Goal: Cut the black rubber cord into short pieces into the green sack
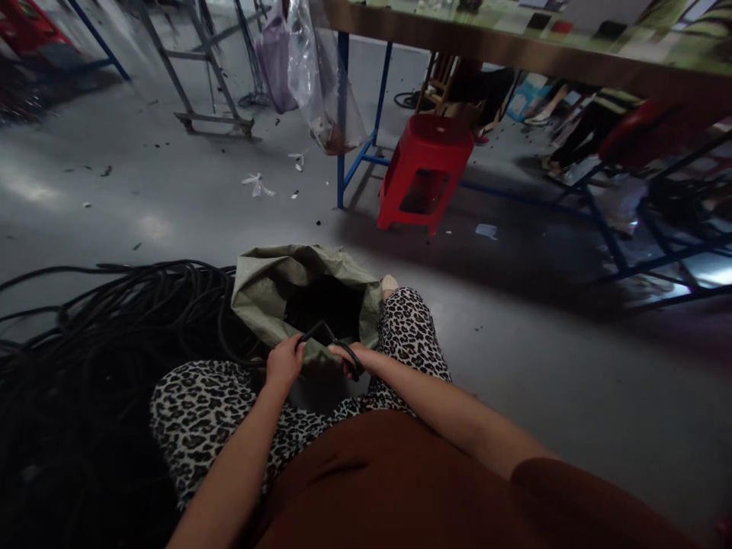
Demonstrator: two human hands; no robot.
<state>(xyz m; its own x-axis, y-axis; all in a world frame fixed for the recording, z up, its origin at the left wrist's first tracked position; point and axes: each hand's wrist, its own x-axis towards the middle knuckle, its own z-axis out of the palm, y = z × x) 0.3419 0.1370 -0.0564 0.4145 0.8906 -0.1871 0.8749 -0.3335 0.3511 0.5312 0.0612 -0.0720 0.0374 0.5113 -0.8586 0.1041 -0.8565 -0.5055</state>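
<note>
I sit with leopard-print trousers over my knees. My left hand is closed on a thin black cable just above my lap. My right hand is closed on a black-handled tool, probably scissors, whose blades meet the cable between the two hands. An open grey-green woven sack stands on the floor right in front of my knees, its dark mouth facing me. A large heap of black cable lies to my left, and one strand runs from it to my left hand.
A red plastic stool stands ahead beside a blue-legged worktable. A clear plastic bag hangs at the table's corner. Another person's legs show under the table. Scraps litter the grey floor; a metal frame stands far left.
</note>
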